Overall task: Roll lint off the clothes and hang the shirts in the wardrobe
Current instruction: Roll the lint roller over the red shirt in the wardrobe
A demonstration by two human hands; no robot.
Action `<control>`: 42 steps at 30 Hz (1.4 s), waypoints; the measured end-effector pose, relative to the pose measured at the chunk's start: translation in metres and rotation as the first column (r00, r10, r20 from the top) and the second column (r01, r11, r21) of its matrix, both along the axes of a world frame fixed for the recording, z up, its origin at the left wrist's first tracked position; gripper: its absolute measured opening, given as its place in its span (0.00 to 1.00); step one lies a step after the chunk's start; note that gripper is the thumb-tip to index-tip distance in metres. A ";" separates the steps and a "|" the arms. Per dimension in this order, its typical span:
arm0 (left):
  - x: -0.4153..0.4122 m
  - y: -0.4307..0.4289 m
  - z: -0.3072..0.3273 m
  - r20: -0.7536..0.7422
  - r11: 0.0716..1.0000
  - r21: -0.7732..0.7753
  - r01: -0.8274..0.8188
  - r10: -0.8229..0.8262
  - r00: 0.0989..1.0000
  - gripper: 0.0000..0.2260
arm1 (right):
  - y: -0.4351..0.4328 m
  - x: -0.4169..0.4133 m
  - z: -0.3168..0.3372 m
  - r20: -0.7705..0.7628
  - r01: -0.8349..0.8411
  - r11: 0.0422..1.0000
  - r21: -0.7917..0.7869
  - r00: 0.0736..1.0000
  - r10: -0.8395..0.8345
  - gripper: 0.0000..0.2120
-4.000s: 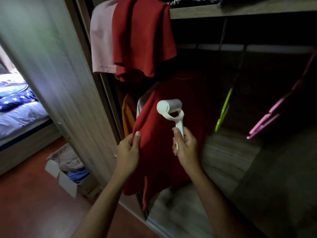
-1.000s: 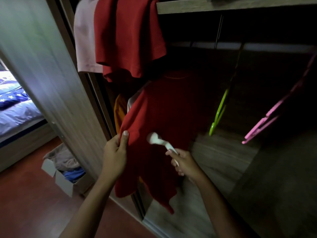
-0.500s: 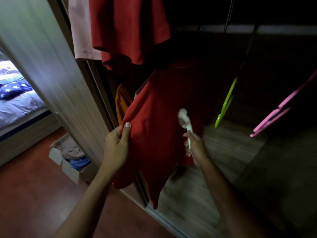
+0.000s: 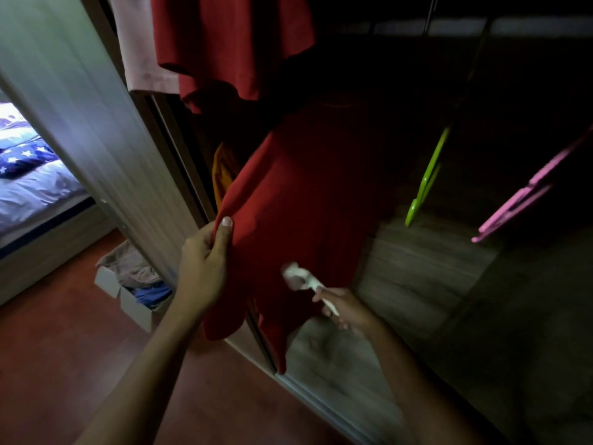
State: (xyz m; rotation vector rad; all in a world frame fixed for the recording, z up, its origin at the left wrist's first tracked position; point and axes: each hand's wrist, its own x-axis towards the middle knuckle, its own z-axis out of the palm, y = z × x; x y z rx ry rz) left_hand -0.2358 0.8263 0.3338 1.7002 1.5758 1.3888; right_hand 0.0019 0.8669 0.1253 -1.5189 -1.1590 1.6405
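Note:
A red shirt hangs inside the open wardrobe, its upper part lost in shadow. My left hand pinches the shirt's left edge and pulls it taut toward me. My right hand grips the handle of a white lint roller, whose blurred head lies against the shirt's lower front. Above, a second red shirt and a pale pink garment drape down from a shelf. An orange garment shows behind the hanging shirt.
An empty green hanger and a pink hanger dangle to the right. The wardrobe's wooden sliding door stands at left. A cardboard box of clothes sits on the red-brown floor; a bed lies beyond.
My right hand has drawn the lint roller down the shirt from mid-front to near the hem. My left hand keeps its pinch on the edge. The view has tilted lower.

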 end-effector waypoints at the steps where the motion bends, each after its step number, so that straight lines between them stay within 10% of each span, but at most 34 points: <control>1: -0.003 0.001 0.003 -0.007 1.000 0.005 -0.012 0.012 1.000 0.24 | 0.010 0.010 0.002 -0.049 0.037 0.999 -0.009 0.998 -0.037 0.16; 13: -0.014 0.013 0.007 -0.015 1.000 -0.003 -0.026 0.026 1.000 0.25 | 0.084 0.062 -0.023 -0.312 0.539 0.809 -0.235 0.747 -0.588 0.15; 20: -0.009 0.013 0.000 -0.049 0.998 -0.012 -0.056 0.056 0.997 0.25 | 0.017 0.005 -0.061 -0.093 0.111 0.978 -0.177 0.987 -0.129 0.19; 26: -0.006 0.012 0.001 -0.008 0.999 -0.012 -0.047 0.047 0.999 0.25 | -0.016 -0.010 -0.067 0.013 -0.258 0.938 -0.232 0.963 0.269 0.18; 34: -0.003 0.011 -0.006 0.032 0.999 -0.018 -0.032 0.032 0.999 0.27 | 0.028 0.009 0.012 0.074 0.077 0.981 0.178 0.993 -0.091 0.12; 42: 0.014 0.005 -0.015 0.092 0.999 -0.027 0.033 -0.030 0.995 0.33 | 0.021 0.026 0.123 -0.182 0.412 0.680 0.606 0.904 -0.386 0.16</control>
